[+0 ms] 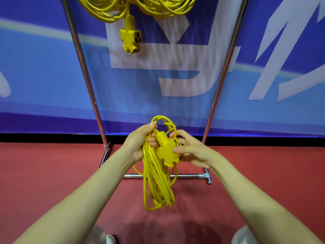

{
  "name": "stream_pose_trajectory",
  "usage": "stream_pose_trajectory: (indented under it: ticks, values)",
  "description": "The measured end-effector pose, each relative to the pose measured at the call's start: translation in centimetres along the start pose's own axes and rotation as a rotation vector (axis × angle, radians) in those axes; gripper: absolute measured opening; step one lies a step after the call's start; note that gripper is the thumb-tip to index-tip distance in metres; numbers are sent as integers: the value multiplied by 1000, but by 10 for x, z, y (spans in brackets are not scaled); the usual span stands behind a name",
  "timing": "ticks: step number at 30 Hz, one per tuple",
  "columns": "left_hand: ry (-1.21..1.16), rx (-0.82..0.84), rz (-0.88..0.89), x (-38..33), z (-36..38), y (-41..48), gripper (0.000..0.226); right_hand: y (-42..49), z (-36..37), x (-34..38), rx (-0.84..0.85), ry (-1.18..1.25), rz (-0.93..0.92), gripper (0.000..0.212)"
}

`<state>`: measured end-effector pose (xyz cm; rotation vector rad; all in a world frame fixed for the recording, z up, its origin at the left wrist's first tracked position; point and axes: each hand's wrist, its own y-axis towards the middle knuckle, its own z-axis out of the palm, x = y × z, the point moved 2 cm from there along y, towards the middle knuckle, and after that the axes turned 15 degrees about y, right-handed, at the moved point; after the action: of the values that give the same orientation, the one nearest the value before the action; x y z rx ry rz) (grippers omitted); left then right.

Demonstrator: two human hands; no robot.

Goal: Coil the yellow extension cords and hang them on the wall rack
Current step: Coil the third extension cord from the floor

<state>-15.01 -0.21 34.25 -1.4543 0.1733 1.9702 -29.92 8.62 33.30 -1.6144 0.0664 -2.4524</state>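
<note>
The left hand point(139, 143) grips the top of the cord point(156, 182), and its loops hang straight down. The right hand point(191, 150) holds the socket point(166, 152) just beside it. The rack point(84, 67) stands right ahead; other cords point(137, 7) hang high above both hands.

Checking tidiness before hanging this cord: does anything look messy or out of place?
The yellow cord coil in the left hand is uneven: one loop bows out below the outlet block in the right hand.
</note>
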Motion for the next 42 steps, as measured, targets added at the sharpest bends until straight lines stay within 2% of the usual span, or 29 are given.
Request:
stream_pose_trajectory:
  ticks: [3, 6, 10, 12, 16, 19, 22, 25, 30, 34, 37, 40, 42]
  values:
    - [-57, -13, -50, 4, 2, -2, 21, 3, 11, -9, -112, -194, -39, 62]
    - [-20, -4, -47, -1, 1, -4, 20, -5, 12, 2, -254, -152, -100, 63]
    - [189, 2, 73, -7, -2, -6, 17, -20, 2, 38, -421, 67, -208, 27]
    - [319, -29, 145, -4, -1, -5, 19, -23, -2, 46, -473, 101, -234, 14]
    - [437, -89, 219, -5, -3, -6, 20, -22, -4, 37, -415, 110, -184, 16]
    - [502, -66, 215, -4, -5, -9, 21, -15, 1, 32, -395, 197, -250, 13]
    - [476, -43, 212, -2, -3, -9, 21, -8, 3, 32, -333, 187, -282, 20]
    - [422, -12, 189, -2, -2, -9, 17, -8, 3, 32, -328, 95, -277, 22]
    - [468, 45, 164, 3, 5, -10, 13, -15, -4, 43, -382, -84, -336, 20]
    - [502, -7, 154, 4, 8, -10, 16, -20, -11, 43, -346, -264, -346, 24]
    - [519, -51, 149, 8, 6, -8, 19, -22, -15, 43, -290, -484, -343, 26]
    - [583, -26, 140, 13, 7, -8, 17, -17, -19, 34, -434, -825, -315, 24]
    - [610, 25, 144, 14, 11, -9, 15, -12, -16, 27, -509, -899, -276, 24]
